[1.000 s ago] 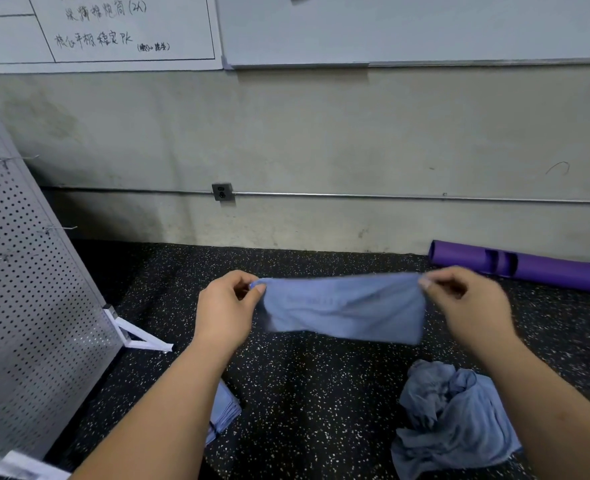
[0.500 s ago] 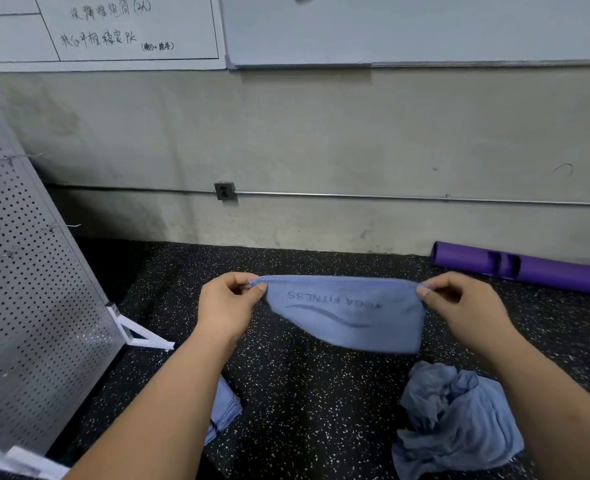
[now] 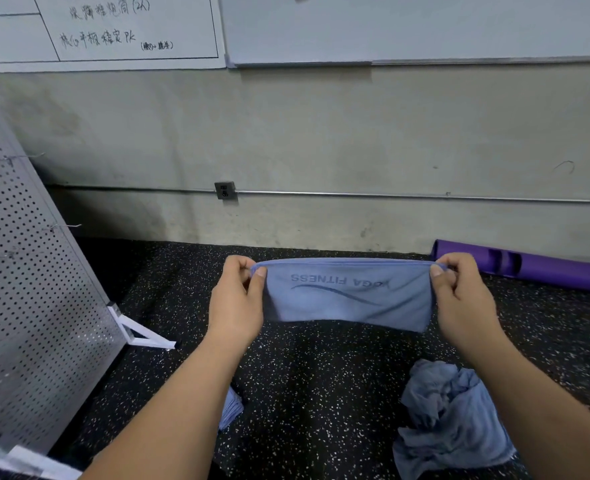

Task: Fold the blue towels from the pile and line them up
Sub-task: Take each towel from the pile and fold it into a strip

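towel (image 3: 347,299) pinched taut btwn l hand (image 3: 236,306), r hand (image 3: 463,303) – pile (image 3: 449,417) below

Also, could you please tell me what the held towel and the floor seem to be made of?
Held towel: soft matte blue cloth, probably microfibre or cotton; it sags and bears a printed logo. Floor: likely rubber matting, matte black with white flecks.

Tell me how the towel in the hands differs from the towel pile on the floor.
The held towel is stretched flat; the towel pile is crumpled. The held towel hangs, pinched at its top corners by the left hand and right hand; the towel pile lies on the floor. Both are blue.
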Demonstrator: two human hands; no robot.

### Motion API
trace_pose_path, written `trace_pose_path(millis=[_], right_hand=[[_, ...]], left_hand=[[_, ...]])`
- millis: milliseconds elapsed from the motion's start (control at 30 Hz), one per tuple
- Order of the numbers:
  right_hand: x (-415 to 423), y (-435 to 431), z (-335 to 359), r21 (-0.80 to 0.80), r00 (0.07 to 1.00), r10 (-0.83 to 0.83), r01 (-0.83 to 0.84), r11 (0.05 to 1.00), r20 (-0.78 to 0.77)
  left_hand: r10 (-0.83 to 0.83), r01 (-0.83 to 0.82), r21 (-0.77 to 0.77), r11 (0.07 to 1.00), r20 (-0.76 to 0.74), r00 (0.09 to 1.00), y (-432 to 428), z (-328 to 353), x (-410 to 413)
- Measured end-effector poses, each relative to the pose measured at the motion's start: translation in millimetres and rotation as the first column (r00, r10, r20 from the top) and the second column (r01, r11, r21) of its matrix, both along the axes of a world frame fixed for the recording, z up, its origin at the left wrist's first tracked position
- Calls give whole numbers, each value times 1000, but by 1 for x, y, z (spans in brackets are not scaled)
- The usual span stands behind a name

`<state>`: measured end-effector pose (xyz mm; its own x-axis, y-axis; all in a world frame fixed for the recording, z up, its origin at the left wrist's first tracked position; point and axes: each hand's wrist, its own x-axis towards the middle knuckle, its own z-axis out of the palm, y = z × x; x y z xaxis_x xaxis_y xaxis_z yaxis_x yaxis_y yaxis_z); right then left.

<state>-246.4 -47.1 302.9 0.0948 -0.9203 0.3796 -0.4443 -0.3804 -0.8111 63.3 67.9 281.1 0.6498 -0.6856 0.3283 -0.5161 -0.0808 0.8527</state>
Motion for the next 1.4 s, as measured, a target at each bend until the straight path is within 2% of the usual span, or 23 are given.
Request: trace_pose_path(millis=[133,267,367,433,500,533,567,633,667,700,767,867,967,1033,1133,1200,1300,1400], right_hand=[[11,8,5,-20,992,-61,64,998,113],[18,8,-1,-14,991,-90,92,996,103],[18,5,0,-14,975,-162,166,986,150],[22,5,-3,42,961,-181,176,984,211],[26,4,-6,255,912,-147,49,966,382],[27,4,-7,406,875,-123,-89,910,469],[26,5,-8,530,846,-94,-238,814,524],[23,6,-11,615,836,25,-424,665,548],[22,4,-15,612,837,60,-445,654,544],[23,3,-18,593,837,63,-436,677,543],[24,1,-21,508,858,34,-335,793,513],[25,1,-21,248,965,43,-109,963,257],[25,5,-16,63,999,-35,33,997,28],[23,1,-15,25,996,-87,87,996,-12],[19,-9,-20,76,994,-108,106,991,25],[21,-12,-25,184,989,-75,50,982,131],[20,-9,-24,345,969,-15,-73,936,245],[13,-12,-24,431,980,8,-95,897,201]], left_hand=[[61,-61,-89,994,3,998,0,6,-11],[105,-107,-88,990,-27,994,0,9,-22],[158,-157,-104,982,4,987,3,13,-24],[171,-171,-100,980,-3,985,2,12,-22],[171,-176,-77,981,-63,983,-2,5,-15],[169,-178,-62,982,-120,978,-4,0,-10],[171,-183,-45,982,-188,967,-6,-4,-6],[187,-196,-2,981,-282,941,-8,-12,3],[193,-196,21,980,-295,936,-8,-13,5],[194,-192,34,981,-297,935,-6,-13,6],[186,-184,30,982,-248,951,-3,-9,6],[169,-169,15,986,-47,984,2,0,-3],[193,-192,-35,981,21,981,4,7,-10],[208,-205,-72,976,26,978,4,9,-7],[196,-194,-81,978,21,980,3,7,-1],[168,-169,-41,985,-22,986,0,1,2],[105,-94,56,994,-232,967,-6,-11,7],[10,84,169,982,-491,871,-6,-17,9]])
